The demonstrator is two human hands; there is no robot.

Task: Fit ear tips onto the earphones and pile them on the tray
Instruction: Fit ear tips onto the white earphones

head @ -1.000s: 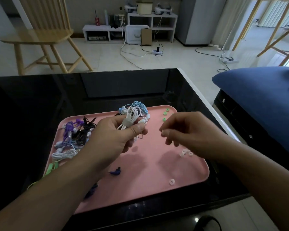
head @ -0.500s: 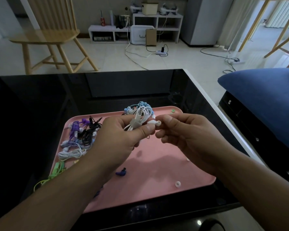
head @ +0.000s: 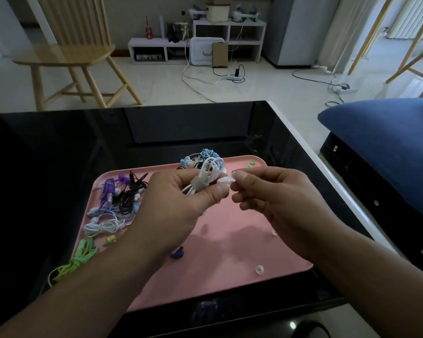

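Tip meets earbud, over tray.
Right hand, apart a second ago, now pinches a tip against the earbud; left hand grips the white earphones. Fitting underway.

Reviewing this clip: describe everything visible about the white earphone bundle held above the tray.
The white earphone bundle is a thin, glossy, plastic-looking cable coiled into loops and cinched near its middle by a pale band. A metal jack plug pokes out near the top of the loops. The left hand grips it above the pink tray, thumb across the lower strands. One white earbud sticks out to the right, where the right hand pinches at its tip. Whether an ear tip is seated cannot be told.
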